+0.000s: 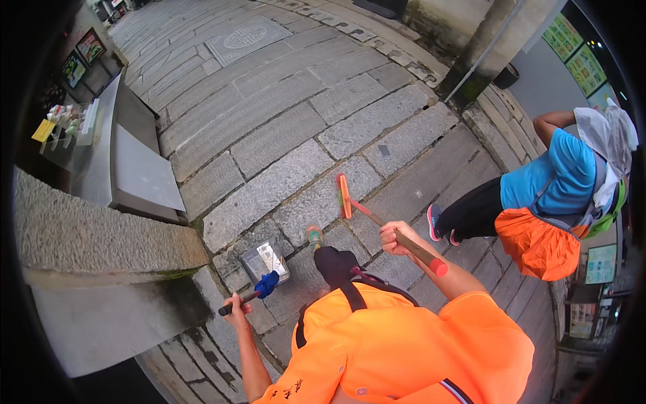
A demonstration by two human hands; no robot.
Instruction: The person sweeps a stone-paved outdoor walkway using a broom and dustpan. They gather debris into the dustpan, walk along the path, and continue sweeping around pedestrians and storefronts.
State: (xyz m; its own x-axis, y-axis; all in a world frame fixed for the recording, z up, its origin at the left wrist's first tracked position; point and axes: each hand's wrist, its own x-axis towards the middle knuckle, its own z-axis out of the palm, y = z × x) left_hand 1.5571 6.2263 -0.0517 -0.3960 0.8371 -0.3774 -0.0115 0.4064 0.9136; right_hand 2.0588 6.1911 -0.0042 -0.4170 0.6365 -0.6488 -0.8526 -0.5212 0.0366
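My left hand (237, 308) is closed round the dark end of a dustpan's handle, which has a blue cloth (267, 284) bunched on it. Below that handle the grey, box-shaped dustpan (254, 264) rests on the paving, with something pale and shiny on its right part. My right hand (397, 238) grips the long brown handle of a broom (424, 256) with a red end cap. The orange broom head (345, 196) is down on the stones ahead of my foot, its greenish bristles facing left, apart from the dustpan.
A person in a blue shirt with an orange-covered backpack (538, 242) is close on my right. To my left stand a rough stone block (101, 229) and a grey counter (138, 161). Stone paving (269, 135) runs ahead, with a carved slab (245, 39) and a pillar (488, 50) farther off.
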